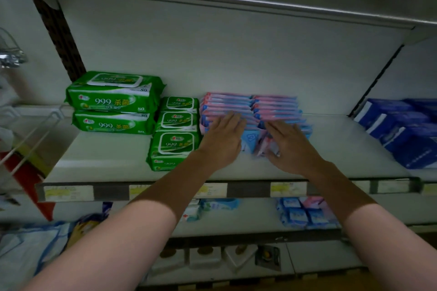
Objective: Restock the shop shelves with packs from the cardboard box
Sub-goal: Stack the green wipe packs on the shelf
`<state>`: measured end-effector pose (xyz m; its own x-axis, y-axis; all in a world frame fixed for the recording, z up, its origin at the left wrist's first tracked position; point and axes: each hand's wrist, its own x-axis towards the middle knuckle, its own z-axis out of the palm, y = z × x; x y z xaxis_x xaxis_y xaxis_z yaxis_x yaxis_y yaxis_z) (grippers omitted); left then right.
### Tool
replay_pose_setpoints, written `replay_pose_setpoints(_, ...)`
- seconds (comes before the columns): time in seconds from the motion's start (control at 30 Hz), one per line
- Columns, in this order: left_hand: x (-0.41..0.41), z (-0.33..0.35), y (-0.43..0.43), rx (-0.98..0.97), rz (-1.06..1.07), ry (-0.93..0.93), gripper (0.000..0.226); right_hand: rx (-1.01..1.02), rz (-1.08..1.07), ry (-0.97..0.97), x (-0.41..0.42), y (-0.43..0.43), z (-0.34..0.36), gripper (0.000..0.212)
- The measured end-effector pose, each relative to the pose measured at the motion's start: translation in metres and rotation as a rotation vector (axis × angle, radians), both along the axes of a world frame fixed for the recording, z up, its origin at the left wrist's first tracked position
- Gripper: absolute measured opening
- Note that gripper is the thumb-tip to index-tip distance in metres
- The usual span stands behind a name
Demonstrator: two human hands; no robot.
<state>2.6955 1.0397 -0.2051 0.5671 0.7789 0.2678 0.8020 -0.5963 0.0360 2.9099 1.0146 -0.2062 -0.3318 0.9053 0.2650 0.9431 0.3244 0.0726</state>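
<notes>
Head view: L hand (222, 140) and R hand (292, 146) lie flat, fingers near straight, pressing pink-blue packs (250, 106) mid-shelf (343, 146), 3 o'clock of green wipes (176, 134). Packs prob. light, soft, slick film; best squeezed at row ends.

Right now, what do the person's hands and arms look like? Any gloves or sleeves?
Just bare hands and arms. The left hand and right hand wear no gloves. No sleeves, watch or bracelet show anywhere up the arms. A tiny shiny spot by the right hand's thumb might be a ring, but it's too blurry to tell.
</notes>
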Motion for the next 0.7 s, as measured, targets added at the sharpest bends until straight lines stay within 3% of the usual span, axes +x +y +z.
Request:
replay_pose_setpoints(0.17, 0.015, -0.007, 0.011, -0.035, 0.047, 0.136, 0.06, 0.038, -0.011, 0.006, 0.007, 0.006, -0.01, 0.079)
replay_pose_setpoints(0.4, 0.002, -0.011, 0.017, -0.063, -0.019, -0.019, 0.053, 0.033, -0.118, 0.065, 0.009, 0.019, -0.017, 0.075)
replay_pose_setpoints(0.7, 0.021, -0.019, 0.012, -0.008, 0.128, 0.02, 0.06, 0.06, -0.075, 0.101, 0.003, 0.028, -0.02, 0.072)
